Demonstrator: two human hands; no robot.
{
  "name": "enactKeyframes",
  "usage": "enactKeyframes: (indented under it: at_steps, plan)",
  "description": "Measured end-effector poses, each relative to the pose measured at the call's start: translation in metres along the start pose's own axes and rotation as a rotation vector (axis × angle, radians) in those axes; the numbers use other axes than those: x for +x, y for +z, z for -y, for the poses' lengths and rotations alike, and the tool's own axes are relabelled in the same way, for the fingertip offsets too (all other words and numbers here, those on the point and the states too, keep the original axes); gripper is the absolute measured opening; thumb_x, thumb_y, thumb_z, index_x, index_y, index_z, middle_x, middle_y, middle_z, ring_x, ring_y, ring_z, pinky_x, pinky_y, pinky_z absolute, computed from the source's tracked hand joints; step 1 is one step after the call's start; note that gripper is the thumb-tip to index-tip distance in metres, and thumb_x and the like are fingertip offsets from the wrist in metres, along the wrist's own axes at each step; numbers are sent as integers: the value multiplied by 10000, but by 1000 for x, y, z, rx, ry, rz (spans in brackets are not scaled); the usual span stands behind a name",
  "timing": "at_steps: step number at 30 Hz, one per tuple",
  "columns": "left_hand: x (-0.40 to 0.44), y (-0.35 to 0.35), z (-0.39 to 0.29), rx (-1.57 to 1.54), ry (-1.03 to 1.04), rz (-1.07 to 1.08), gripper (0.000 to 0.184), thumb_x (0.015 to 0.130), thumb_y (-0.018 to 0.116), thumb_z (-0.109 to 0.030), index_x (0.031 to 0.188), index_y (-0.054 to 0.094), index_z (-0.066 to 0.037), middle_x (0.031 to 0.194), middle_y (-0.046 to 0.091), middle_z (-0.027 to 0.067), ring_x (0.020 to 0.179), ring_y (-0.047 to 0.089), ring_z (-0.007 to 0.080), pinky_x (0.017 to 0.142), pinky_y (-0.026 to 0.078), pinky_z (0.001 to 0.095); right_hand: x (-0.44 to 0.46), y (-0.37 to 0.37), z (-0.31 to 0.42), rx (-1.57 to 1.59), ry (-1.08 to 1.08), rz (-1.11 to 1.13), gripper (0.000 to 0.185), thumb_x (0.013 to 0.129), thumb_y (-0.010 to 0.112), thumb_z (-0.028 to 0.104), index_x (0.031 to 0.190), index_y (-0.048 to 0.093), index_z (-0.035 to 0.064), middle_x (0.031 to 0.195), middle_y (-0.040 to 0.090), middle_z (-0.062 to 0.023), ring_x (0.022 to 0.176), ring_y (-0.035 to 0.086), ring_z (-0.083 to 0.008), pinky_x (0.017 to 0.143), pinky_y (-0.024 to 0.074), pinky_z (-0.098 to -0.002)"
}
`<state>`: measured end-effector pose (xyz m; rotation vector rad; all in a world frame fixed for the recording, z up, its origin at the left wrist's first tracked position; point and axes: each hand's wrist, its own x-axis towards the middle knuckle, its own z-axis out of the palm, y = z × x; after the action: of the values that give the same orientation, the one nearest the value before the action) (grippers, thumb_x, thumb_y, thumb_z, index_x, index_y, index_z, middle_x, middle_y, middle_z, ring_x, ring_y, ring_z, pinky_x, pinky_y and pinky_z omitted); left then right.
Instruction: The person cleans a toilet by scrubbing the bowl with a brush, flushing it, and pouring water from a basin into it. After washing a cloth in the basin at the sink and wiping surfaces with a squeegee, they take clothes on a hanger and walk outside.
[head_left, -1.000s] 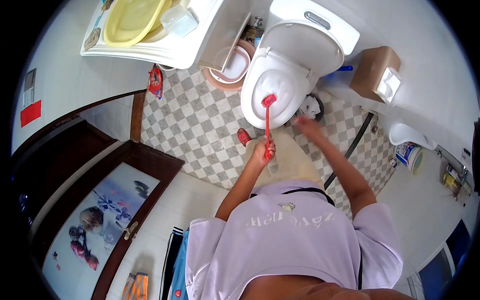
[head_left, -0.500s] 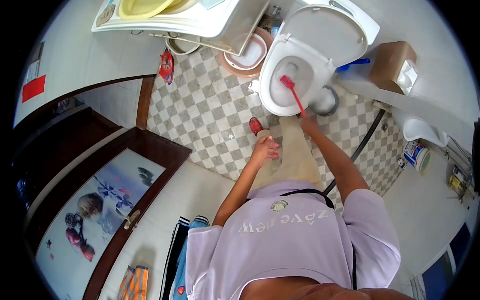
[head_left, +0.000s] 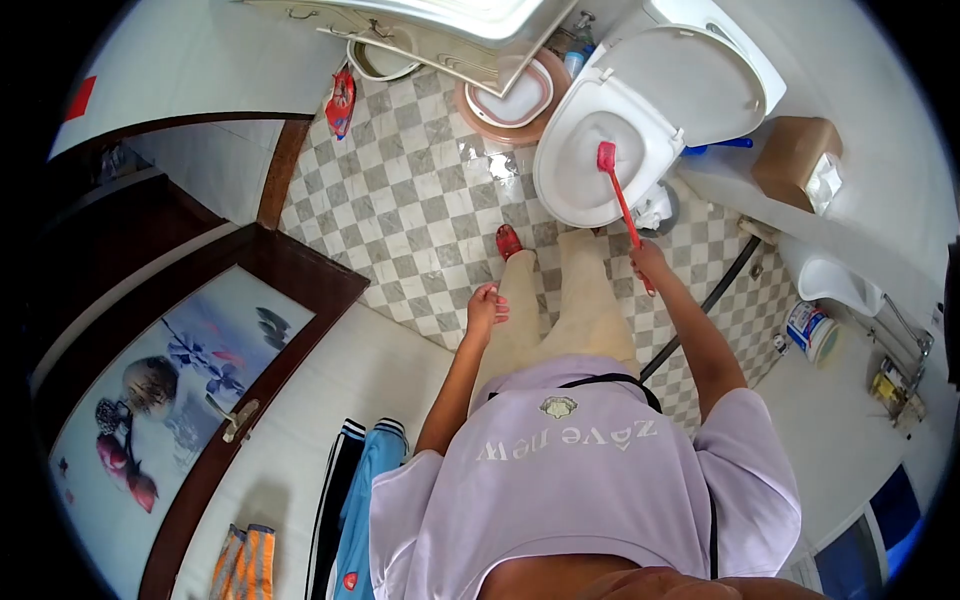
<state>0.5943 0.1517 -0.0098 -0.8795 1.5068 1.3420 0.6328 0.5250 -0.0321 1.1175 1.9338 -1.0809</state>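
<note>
My right hand (head_left: 650, 262) is closed around the handle of a red toilet brush (head_left: 622, 202). The brush's head is over the bowl of a white toilet (head_left: 556, 178); whether it touches the inside I cannot tell. The seat and lid (head_left: 690, 85) are raised, leaning back toward the tank. My left hand (head_left: 487, 308) hangs beside my left leg, holding nothing, with its fingers loosely bent and apart.
Right of the bowl is a bin (head_left: 660, 208) with white paper in it. Pink-rimmed basins (head_left: 515, 105) lie left of the toilet, below the washstand (head_left: 450, 60). A brown box (head_left: 795, 155) with tissue and a black pipe (head_left: 720, 285) are on the right. A door (head_left: 300, 290) stands at left.
My right hand and the brush's handle have come back and to the right, the brush head still over the bowl. My left hand has dropped back toward my body and left. The view has shifted slightly.
</note>
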Motion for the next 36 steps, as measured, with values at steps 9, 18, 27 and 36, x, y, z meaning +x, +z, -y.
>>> enactKeyframes:
  at_steps: [9, 18, 27, 36]
  plan:
    - [7, 1, 14, 56, 102, 10, 271, 915, 421, -197, 1141, 482, -59, 769, 550, 48, 609, 545, 114, 486, 481, 252, -1, 41, 35, -8, -107, -102, 210, 819, 434, 158, 949, 541, 33, 676, 583, -172, 510, 584, -289, 441, 473, -386]
    - [11, -15, 31, 114, 122, -36, 249, 912, 412, -169, 1126, 501, -78, 766, 554, 43, 594, 537, 102, 472, 474, 252, 1, 53, 78, -83, -31, -133, 231, 821, 438, 156, 938, 530, -21, 702, 600, -210, 544, 608, -317, 501, 504, -397]
    - [12, -28, 38, 140, 81, -110, 239, 885, 438, -160, 1102, 513, -92, 730, 552, 34, 564, 522, 100, 470, 474, 260, 163, 58, -6, -910, -427, -122, 187, 750, 555, 169, 742, 651, 8, 752, 629, -153, 745, 624, -280, 670, 496, -376]
    - [24, -39, 49, 187, 112, -73, 268, 856, 454, -132, 1117, 509, -100, 738, 563, 32, 566, 528, 105, 470, 465, 255, 127, 25, 30, -768, -236, -185, 198, 713, 564, 187, 720, 658, 13, 699, 642, -129, 623, 618, -247, 556, 490, -339]
